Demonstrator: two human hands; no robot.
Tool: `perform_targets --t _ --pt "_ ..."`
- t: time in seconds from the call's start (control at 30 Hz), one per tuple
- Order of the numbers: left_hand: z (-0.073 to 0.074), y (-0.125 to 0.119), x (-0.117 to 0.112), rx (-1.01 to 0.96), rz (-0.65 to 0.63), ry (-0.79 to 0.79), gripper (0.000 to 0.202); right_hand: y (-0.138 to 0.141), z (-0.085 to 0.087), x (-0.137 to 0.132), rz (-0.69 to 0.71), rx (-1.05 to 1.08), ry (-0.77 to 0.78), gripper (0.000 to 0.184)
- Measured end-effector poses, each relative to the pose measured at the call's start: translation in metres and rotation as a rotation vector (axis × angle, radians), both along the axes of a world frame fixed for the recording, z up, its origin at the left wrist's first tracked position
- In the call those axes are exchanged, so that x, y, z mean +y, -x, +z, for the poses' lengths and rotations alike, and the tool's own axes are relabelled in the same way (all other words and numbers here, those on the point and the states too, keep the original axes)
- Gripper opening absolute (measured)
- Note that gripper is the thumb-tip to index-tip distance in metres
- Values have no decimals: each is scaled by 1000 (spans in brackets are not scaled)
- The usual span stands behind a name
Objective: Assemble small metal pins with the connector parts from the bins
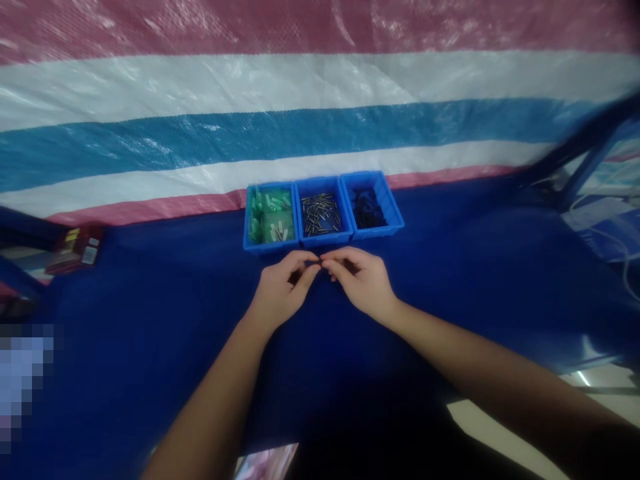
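My left hand (284,287) and my right hand (364,279) meet fingertip to fingertip just in front of three blue bins. Both are closed in a pinch, thumb against forefinger. A tiny dark spot shows between the fingertips, too small to name. The left bin (270,249) holds green plastic wrapping with several small whitish pieces. In the middle bin (325,238) lie many thin metal pins or shafts. Dark, bunched small parts (367,208) fill the bottom of the right bin (393,200).
The bins stand on a dark blue tabletop (150,313). Behind it hangs a striped plastic sheet (300,80). A dark red box (77,250) sits at the far left. At the right are a blue metal post (590,160) and papers with cables (613,230).
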State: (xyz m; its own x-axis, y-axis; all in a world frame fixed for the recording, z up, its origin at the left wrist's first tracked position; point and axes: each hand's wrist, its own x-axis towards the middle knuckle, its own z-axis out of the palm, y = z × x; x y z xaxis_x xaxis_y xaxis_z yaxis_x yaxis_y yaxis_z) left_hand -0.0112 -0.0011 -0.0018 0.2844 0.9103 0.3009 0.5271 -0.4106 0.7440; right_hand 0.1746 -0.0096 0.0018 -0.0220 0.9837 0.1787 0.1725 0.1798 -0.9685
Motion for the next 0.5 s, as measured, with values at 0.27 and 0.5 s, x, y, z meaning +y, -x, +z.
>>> perform_targets --t 0.27,0.5 --pt "2 2 1 19 -16 7 22 1 2 -1 27 46 -3 9" --pt "-1 1 0 14 -6 -12 15 1 2 -1 16 99 43 12"
